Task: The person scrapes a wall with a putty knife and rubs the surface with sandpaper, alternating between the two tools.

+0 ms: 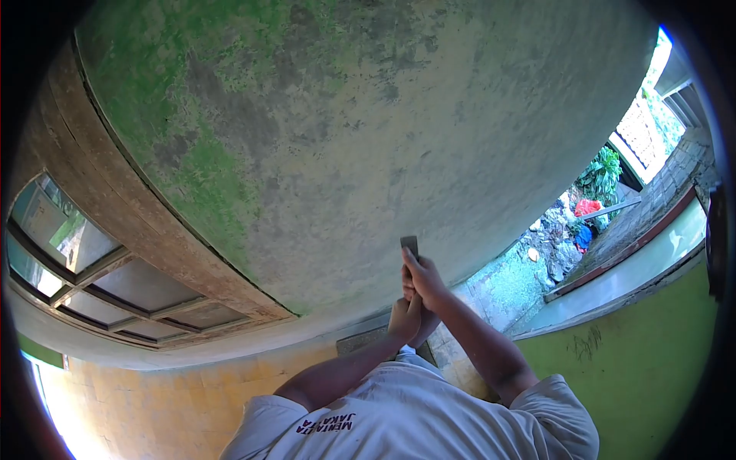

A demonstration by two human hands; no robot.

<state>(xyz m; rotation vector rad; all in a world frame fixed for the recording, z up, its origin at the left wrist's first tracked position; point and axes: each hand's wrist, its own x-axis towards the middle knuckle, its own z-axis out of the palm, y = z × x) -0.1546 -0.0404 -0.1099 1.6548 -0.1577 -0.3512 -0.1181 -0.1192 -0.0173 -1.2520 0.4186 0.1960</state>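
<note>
The risk I judge greatest is a slip. The small dark flat-ended tool (409,245) shows only a short tip above my fingers. It lies at or very near the grey, weathered concrete wall patched with green moss (368,115), though I cannot tell whether it actually touches. If the tip skids on that rough, mossy surface, my knuckles could scrape the concrete, or the tool could twist out of my grasp and fall. With so little of it showing, I also cannot tell how much handle I have to hold. Both arms are stretched out from my white printed T-shirt (414,414) at six o'clock, so a sudden give could pull me off balance. My right hand (423,280) is closed around the tool just below its tip, fingers curled tight near the centre of the view. My left hand (405,318) is also curled shut, pressed against the right from the six o'clock side, so the two sit stacked together; whether it holds the handle or only braces the other wrist, I cannot tell. A brown wooden window frame with glass panes (115,276) runs at nine o'clock, well apart from my hands.
</note>
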